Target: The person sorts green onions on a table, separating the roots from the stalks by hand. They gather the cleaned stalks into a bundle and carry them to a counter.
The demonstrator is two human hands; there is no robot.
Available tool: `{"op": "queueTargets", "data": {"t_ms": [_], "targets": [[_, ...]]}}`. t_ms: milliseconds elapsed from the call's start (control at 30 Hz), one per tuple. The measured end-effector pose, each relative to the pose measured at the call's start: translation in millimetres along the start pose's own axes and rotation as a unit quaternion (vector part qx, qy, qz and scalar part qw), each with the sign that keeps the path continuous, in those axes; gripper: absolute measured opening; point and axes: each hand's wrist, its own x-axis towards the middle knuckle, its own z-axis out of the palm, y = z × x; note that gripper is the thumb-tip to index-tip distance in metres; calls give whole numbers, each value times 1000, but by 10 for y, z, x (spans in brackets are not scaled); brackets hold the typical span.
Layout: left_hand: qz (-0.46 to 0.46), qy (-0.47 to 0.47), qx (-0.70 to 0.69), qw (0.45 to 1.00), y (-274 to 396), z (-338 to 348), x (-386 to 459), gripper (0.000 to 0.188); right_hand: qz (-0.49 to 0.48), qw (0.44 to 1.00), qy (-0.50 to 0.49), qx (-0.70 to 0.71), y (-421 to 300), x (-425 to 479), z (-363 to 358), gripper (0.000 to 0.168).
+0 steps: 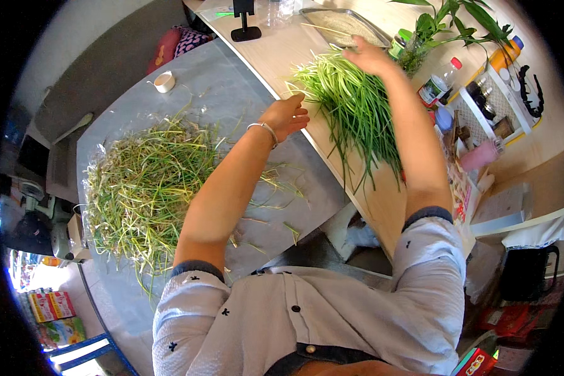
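Observation:
A big heap of long green stalks with pale ends, like garlic chives (357,103), lies on the wooden table. Over its pale ends is my right hand (367,55), blurred, with the fingertips by the tray's near edge; whether it grips anything cannot be told. Near its fingers the end of a thin pale stick (326,29) crosses the tray. My left hand (289,116), a bangle at its wrist, hovers at the table's left edge beside the pale tips, fingers apart. To the left, a pile of loose yellowish-green leaves and trimmings (145,192) covers much of a grey plastic-covered surface.
A metal tray of pale grains (340,22) and a black stand (246,33) are at the back. Rightward are a green-lidded jar (398,44), a plant, a red-capped bottle (439,82) and a white rack (491,105). A white cup (164,82) sits above the leaf pile.

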Motion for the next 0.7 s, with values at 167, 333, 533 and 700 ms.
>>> {"op": "queueTargets", "data": {"t_ms": [167, 333, 533, 700], "targets": [[75, 84, -9, 994, 18, 339, 292, 74, 62, 995, -18, 82, 589, 31, -240, 84], [110, 144, -22, 983, 27, 671, 694, 93, 169, 924, -145, 310, 548, -286, 202, 96], [235, 236, -112, 936, -179, 1142, 810, 73, 17, 978, -172, 117, 344, -156, 408, 92], [198, 281, -34, 939, -202, 908, 812, 74, 12, 996, -57, 67, 82, -216, 530, 84]]}}
